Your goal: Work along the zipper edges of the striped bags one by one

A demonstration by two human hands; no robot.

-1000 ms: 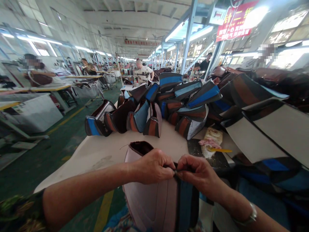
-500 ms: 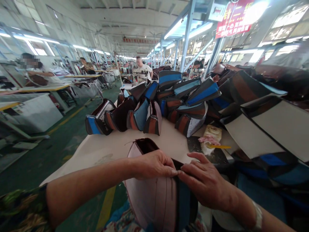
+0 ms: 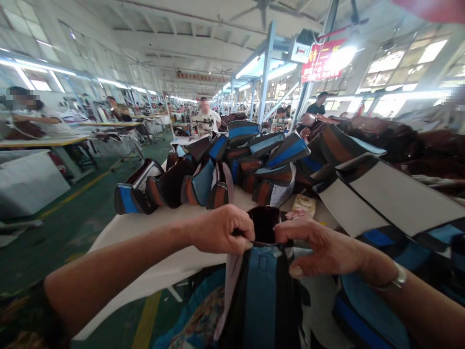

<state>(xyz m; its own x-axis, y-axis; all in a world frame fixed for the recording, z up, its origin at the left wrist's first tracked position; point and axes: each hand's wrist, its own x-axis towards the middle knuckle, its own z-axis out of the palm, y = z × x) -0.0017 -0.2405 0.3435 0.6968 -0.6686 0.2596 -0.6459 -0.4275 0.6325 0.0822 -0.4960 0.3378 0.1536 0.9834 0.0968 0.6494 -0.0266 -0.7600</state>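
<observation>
Where a table (image 3: 134, 224) carries a pile (image 3: 198, 182), one bag (image 3: 259, 291) is pinched at its mouth

Green floor (image 3: 87, 218) stretches past the table on the left, and a person in a light shirt (image 3: 208, 119) sits beyond the pile. The piled pieces are dark, with blue or brown strips on their ends; pale panels (image 3: 385, 198) lean at the right. Nearest of all, the bag stands upright in front of the wearer, at the table's near edge, mouth up, a blue strip down its facing end (what its foot rests on cannot be seen). The right hand (image 3: 323, 247) is half spread, fingertips at the mouth's right corner, thumb apart. The left hand (image 3: 225, 230) has thumb and finger closed on the mouth's left corner. Behind the right hand lies a pink rag (image 3: 292, 214); a bracelet (image 3: 400, 275) rings that wrist.
</observation>
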